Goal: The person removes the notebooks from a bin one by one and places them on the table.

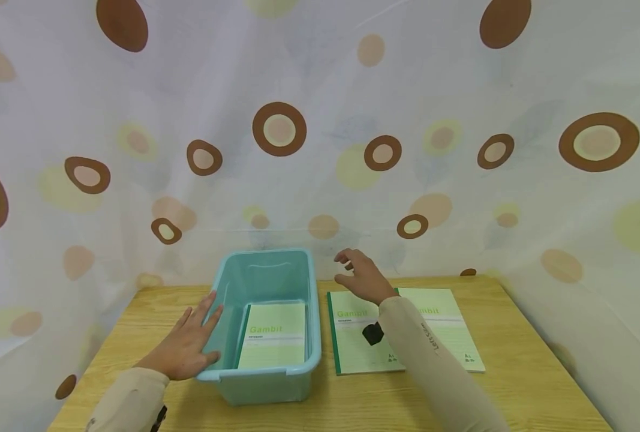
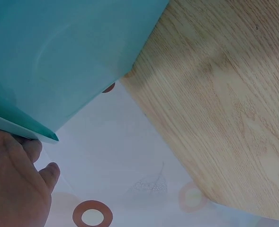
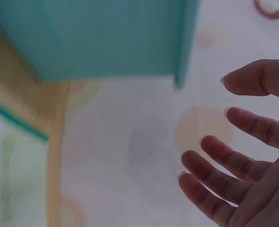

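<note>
A light blue plastic bin (image 1: 313, 336) stands on the table, with a green-spined "Gambit" notebook (image 1: 273, 348) lying flat inside. My left hand (image 1: 187, 345) rests at the bin's left rim, fingers spread. In the left wrist view that hand (image 2: 16, 175) shows just beside the rim. To the right of the bin my right hand (image 1: 365, 279) is raised above the back edge of a notebook (image 1: 354, 354), fingers loosely bent and holding nothing. The right wrist view shows its fingers (image 3: 210, 165) apart from the bin wall (image 3: 120, 42). A second notebook (image 1: 438, 309) lies partly behind the right forearm.
The wooden table (image 1: 514, 360) has its back edge against a white curtain (image 1: 320, 192) with brown and beige dots. More curtain hangs along both sides. The right sleeve (image 1: 433, 360) crosses over the two notebooks.
</note>
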Demonstrator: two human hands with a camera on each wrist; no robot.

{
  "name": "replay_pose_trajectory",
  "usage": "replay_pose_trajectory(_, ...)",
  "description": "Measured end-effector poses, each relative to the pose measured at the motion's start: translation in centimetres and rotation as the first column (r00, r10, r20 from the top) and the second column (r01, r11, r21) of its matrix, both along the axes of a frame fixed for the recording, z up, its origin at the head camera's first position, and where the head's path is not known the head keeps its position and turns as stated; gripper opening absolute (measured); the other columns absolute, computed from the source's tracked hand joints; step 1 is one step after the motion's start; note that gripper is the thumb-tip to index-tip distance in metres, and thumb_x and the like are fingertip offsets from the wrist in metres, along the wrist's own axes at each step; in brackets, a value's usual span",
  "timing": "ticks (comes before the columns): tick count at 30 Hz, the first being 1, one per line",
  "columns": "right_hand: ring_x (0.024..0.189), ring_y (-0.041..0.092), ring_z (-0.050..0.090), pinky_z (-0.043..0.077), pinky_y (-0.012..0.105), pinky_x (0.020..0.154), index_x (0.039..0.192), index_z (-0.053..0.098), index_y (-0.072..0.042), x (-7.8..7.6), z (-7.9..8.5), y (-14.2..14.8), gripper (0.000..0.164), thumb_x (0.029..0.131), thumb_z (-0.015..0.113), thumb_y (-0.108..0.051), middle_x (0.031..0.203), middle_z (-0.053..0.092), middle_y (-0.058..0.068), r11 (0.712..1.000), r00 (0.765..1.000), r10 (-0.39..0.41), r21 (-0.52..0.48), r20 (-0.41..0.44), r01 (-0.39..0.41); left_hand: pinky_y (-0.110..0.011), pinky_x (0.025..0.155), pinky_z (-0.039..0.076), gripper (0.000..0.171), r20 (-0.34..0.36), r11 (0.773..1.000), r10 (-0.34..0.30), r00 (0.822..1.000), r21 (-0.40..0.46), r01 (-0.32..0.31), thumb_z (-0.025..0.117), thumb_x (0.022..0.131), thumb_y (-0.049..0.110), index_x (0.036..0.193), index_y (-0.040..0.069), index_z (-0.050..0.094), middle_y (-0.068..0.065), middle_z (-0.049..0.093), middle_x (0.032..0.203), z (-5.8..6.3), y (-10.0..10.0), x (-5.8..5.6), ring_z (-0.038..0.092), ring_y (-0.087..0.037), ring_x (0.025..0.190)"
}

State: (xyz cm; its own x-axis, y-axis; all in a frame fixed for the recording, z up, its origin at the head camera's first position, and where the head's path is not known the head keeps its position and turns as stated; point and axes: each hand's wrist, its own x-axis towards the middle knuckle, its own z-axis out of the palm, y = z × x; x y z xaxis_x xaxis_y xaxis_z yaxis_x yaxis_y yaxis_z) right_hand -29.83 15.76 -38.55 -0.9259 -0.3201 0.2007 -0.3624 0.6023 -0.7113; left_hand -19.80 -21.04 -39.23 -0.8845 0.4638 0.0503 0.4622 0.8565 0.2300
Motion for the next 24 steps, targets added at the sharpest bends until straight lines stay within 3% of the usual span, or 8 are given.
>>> replay_pose_trajectory(6, 0.102, 0.026, 0.058, 0.049, 0.043, 0.087, 0.116, 0.059, -0.007, 0.9, 2.7, -3.8, 0.027, 0.091, 0.057, -0.017, 0.111, 0.060, 0.007, 0.999, 0.996, 0.050, 0.024, -0.080, -0.048, -0.063, 0.111, 0.015, 0.079, 0.005, 1.000, -0.003, 1.000, 0.009, 0.003, 0.068, 0.083, 0.024, 0.145, -0.010, 0.033, -0.027, 0.010, 0.157, -0.1, 0.1, 0.0, 0.014, -0.043, 0.143)
replay_pose_trajectory(14, 0.094, 0.022, 0.059, 0.050, 0.039, 0.080, 0.111, 0.061, -0.012, 1.4, 5.0, -7.9, 0.021, 0.092, 0.060, -0.019, 0.107, 0.063, 0.006, 0.992, 0.992, 0.093, 0.099, -0.088, -0.084, -0.064, 0.111, 0.014, 0.079, -0.005, 1.000, 0.002, 1.000, 0.018, -0.002, 0.067, 0.083, 0.026, 0.145, -0.010, 0.032, -0.026, 0.010, 0.157, -0.5, 0.0, -0.1, 0.014, -0.043, 0.143)
replay_pose_trajectory(20, 0.089, 0.020, 0.059, 0.050, 0.038, 0.077, 0.112, 0.060, -0.013, 1.2, 5.6, -10.4, 0.023, 0.091, 0.059, -0.022, 0.111, 0.063, 0.011, 0.976, 0.993, 0.116, 0.187, -0.034, -0.108, -0.064, 0.111, 0.013, 0.080, -0.011, 1.000, 0.000, 1.000, 0.030, 0.000, 0.067, 0.084, 0.026, 0.145, -0.010, 0.030, -0.026, 0.010, 0.157, -0.5, 0.0, -0.2, 0.014, -0.043, 0.143)
replay_pose_trajectory(24, 0.086, 0.017, 0.057, 0.049, 0.036, 0.075, 0.111, 0.060, -0.015, 1.0, 5.3, -11.7, 0.022, 0.090, 0.059, -0.023, 0.106, 0.062, 0.005, 0.971, 0.994, 0.106, 0.212, 0.019, -0.107, -0.064, 0.111, 0.012, 0.079, -0.016, 1.000, 0.006, 1.000, 0.012, -0.006, 0.067, 0.085, 0.028, 0.146, -0.009, 0.031, -0.026, 0.011, 0.157, -0.5, 0.0, -0.1, 0.014, -0.042, 0.143)
